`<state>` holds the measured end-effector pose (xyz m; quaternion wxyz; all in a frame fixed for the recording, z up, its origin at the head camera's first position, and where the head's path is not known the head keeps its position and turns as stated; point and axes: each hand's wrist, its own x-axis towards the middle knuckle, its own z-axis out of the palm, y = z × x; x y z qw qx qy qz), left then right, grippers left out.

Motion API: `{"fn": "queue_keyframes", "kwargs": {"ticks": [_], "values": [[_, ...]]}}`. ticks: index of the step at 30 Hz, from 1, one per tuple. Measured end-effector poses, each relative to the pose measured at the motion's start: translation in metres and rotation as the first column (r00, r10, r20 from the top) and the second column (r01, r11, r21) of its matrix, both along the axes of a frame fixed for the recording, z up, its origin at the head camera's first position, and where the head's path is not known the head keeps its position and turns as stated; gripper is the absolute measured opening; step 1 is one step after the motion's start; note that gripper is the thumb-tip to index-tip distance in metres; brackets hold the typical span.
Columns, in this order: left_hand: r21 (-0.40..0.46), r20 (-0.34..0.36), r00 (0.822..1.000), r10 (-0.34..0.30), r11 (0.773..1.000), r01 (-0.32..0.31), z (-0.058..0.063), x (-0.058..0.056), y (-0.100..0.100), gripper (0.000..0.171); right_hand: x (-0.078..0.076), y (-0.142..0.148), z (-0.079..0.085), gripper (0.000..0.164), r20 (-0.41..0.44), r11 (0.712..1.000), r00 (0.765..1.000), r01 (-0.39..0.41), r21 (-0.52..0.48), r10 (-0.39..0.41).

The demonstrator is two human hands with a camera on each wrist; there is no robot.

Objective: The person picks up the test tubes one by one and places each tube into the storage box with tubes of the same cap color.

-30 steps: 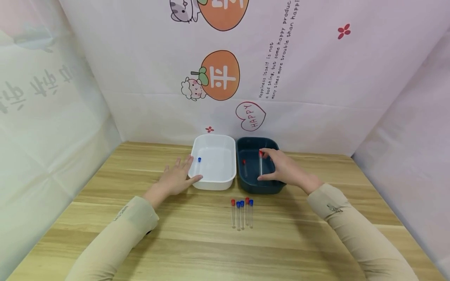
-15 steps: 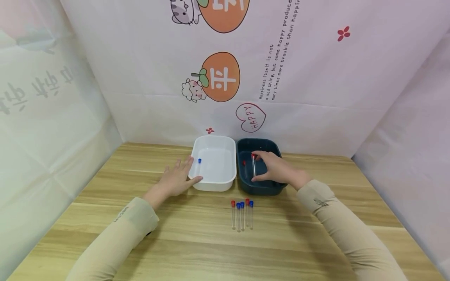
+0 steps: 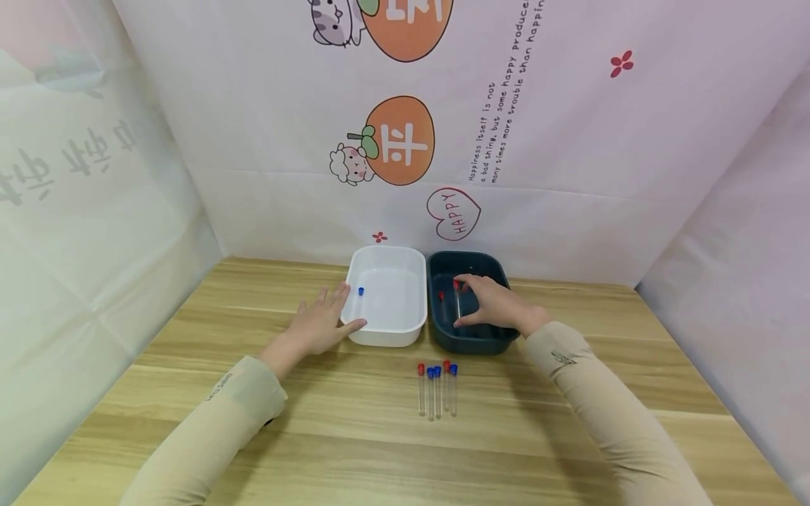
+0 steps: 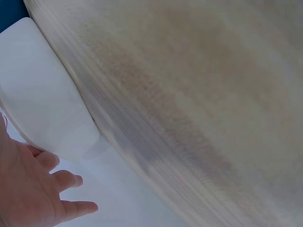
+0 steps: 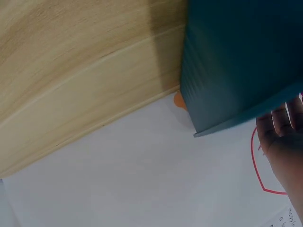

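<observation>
My right hand [image 3: 496, 303] reaches over the dark teal bin [image 3: 474, 344]. Between its fingertips and thumb it holds a red-capped test tube [image 3: 458, 303] by the two ends, cap toward the back. Left of that tube, another red-capped test tube [image 3: 441, 298] lies on the bin's floor. My left hand [image 3: 318, 323] rests at the left rim of the white bin [image 3: 386, 338], fingers spread. Inside the white bin lies a blue-capped test tube [image 3: 361, 292]. In the right wrist view the teal wall [image 5: 227, 71] hides the held tube.
In front of the bins, several test tubes lie on the wooden table [image 3: 354, 450], among them a red-capped tube [image 3: 421, 390] and a blue-capped tube [image 3: 432, 393]. The two bins stand side by side against a printed cloth backdrop [image 3: 538, 232].
My right hand has moved left within the teal bin with the red-capped test tube, then lowered slightly toward the floor beside the other tube. The left hand stays put.
</observation>
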<state>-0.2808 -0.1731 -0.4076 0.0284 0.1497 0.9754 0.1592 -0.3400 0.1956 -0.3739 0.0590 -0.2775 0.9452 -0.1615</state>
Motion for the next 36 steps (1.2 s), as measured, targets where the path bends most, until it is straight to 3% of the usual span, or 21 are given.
{"fn": "queue_keyframes", "kwargs": {"ticks": [27, 36], "values": [[-0.011, 0.012, 1.000, 0.005, 1.000, -0.005, 0.000, 0.000, 0.000, 0.096, -0.024, -0.012, -0.016, 0.091, 0.019, 0.998, 0.999, -0.047, 0.038, 0.046], [-0.022, 0.006, 1.000, 0.004, 1.000, -0.004, 0.000, -0.001, -0.001, 0.095, -0.033, -0.015, -0.024, 0.088, 0.050, 0.997, 0.998, -0.027, 0.076, 0.023]]}}
